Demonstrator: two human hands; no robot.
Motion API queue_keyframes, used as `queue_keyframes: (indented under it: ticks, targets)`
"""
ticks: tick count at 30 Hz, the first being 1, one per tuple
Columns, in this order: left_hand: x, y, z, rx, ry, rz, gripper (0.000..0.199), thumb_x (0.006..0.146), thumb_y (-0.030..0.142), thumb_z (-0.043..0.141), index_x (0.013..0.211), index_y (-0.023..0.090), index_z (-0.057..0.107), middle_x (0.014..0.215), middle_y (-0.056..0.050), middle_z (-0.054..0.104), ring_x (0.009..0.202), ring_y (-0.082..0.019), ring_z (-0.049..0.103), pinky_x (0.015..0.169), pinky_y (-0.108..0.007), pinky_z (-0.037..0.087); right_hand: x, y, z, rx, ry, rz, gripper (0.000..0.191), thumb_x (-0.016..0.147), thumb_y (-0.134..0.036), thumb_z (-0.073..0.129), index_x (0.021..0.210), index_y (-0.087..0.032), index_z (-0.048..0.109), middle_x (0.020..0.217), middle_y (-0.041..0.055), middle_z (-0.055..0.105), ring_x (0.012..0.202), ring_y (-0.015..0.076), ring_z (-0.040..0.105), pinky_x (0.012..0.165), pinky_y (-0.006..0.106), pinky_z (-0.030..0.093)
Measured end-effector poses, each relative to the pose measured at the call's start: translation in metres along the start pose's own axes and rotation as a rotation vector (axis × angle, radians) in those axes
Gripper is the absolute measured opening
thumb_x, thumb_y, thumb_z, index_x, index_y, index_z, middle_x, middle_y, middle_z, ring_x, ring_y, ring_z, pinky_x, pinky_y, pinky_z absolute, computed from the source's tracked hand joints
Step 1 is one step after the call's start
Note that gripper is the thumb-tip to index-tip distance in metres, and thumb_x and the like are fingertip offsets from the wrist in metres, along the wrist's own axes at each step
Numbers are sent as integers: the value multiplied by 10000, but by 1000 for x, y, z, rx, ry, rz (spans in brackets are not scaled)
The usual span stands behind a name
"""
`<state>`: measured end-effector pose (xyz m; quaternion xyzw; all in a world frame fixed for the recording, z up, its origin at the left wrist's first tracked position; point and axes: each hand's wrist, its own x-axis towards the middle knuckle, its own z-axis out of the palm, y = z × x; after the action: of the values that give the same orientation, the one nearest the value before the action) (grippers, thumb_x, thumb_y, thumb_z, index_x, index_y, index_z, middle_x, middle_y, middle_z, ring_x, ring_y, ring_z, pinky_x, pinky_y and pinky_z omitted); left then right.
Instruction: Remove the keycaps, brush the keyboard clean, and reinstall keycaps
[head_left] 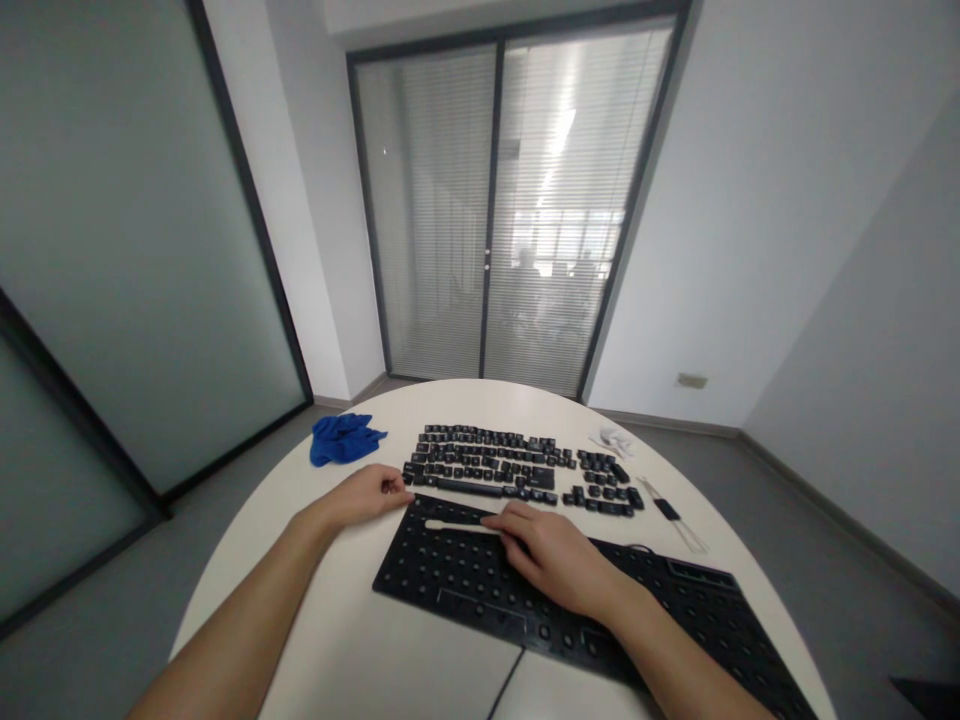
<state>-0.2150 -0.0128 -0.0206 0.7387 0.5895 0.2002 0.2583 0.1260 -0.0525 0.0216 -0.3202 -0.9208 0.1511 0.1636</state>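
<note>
Black keyboard base [465, 575], key sockets exposed, lies across the pale counter [360, 630]. The right hand [553, 556] grips a slim white stick [456, 526] above it; the left hand [367, 494] is curled at its far-left corner, whether pinching I cannot tell. Loose keycaps [491, 463] sit in rows just beyond, right of a blue cloth [345, 439].

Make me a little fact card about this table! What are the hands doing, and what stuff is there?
Left hand: at the far left corner of the keyboard
Right hand: holds a white stick over the keyboard
Keys: off, in rows beyond the keyboard
Left side: blue cloth
Right side: wire tool, white crumpled thing
</note>
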Motion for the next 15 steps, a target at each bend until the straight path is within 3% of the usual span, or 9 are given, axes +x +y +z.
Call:
queue_keyframes:
  ticks: [7, 15]
  targets:
    - [-1, -1, 0, 0, -2, 2, 383, 796, 550, 603, 726, 176, 642, 695, -15, 620, 674, -190, 543, 617, -269, 362, 0, 4, -1, -45, 21, 97, 363, 985, -171, 425, 1270, -230, 643, 1075, 79, 655, 996, 221, 660, 891, 343, 518]
    - [0, 1, -1, -2, -5, -3, 405, 793, 573, 594, 723, 175, 632, 703, -24, 621, 684, -193, 545, 614, -270, 356, -1, -3, -3, 26, -15, 1, 338, 988, -177, 423, 1232, -226, 652, 1086, 66, 676, 998, 206, 655, 903, 327, 503]
